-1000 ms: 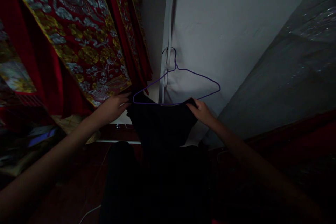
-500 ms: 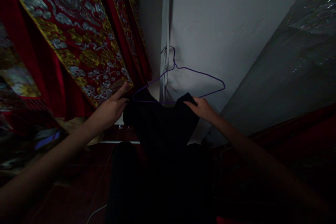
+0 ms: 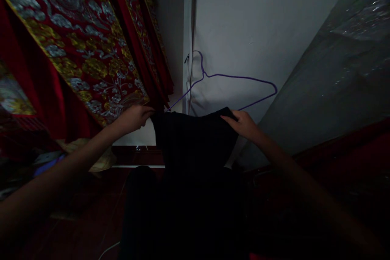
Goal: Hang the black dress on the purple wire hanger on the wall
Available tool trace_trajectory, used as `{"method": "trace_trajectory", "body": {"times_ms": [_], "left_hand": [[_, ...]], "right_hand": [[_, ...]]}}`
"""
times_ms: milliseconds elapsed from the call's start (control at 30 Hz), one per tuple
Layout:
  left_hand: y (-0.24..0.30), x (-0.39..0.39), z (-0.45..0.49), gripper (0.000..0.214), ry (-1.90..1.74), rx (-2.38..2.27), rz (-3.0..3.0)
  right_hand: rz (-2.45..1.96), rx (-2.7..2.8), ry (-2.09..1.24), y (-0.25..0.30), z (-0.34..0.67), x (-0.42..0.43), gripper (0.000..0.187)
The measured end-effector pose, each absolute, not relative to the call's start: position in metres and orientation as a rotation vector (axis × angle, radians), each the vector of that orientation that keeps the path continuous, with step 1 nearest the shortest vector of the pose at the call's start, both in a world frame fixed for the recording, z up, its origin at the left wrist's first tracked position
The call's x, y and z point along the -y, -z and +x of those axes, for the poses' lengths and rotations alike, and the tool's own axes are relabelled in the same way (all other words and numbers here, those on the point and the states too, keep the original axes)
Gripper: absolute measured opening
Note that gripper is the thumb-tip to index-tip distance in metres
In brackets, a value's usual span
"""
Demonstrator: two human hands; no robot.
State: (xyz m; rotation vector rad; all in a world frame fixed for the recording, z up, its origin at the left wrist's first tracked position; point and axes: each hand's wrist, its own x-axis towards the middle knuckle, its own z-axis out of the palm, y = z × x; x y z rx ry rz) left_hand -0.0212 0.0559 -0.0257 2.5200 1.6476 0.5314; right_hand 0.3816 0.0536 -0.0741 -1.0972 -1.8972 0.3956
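A black garment (image 3: 195, 138) spreads between my two hands, its upper edge pulled fairly straight. My left hand (image 3: 135, 118) pinches the garment's upper left corner. At the upper right corner, my right hand (image 3: 243, 124) grips the cloth between thumb and fingers. Behind it a purple wire hanger (image 3: 240, 76) hangs by its hook near a pale vertical strip. The hanger's lower left part is hidden by the cloth, while its right end shows above my right hand. Darkness hides the garment's lower part and its exact kind.
Red cloth embroidered in gold and silver (image 3: 88, 44) hangs on the left. A pale wall (image 3: 237, 28) stands ahead, with shiny clear plastic sheeting (image 3: 344, 61) to the right. Dark red floor tiles (image 3: 88, 219) and a white cable (image 3: 108, 249) lie below.
My left hand has closed from spread fingers to a pinch on the garment's corner. The upper edge is now stretched straighter and covers the hanger's lower left part. My right hand has moved slightly right.
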Motion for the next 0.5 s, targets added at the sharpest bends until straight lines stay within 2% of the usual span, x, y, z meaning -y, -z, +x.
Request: {"method": "trace_trajectory", "body": {"times_ms": [167, 267, 400, 500], "left_hand": [[0.011, -0.045, 0.002, 0.044, -1.022, -1.515, 2.433], [-0.001, -0.054, 0.026, 0.042, -1.186, -1.404, 2.457], [0.002, -0.078, 0.045, 0.040, -1.141, -1.217, 2.374], [0.006, -0.093, 0.043, 0.036, -1.033, -1.196, 2.385]], "right_hand": [[-1.131, 1.941, -0.408, 0.070, 0.369, -0.050, 0.039], [-1.092, 1.924, -0.531, 0.076, 0.347, -0.042, 0.041], [-1.001, 1.955, -0.601, 0.080, 0.337, -0.034, 0.033], [-0.991, 1.919, -0.455, 0.071, 0.349, -0.030, 0.034]]}}
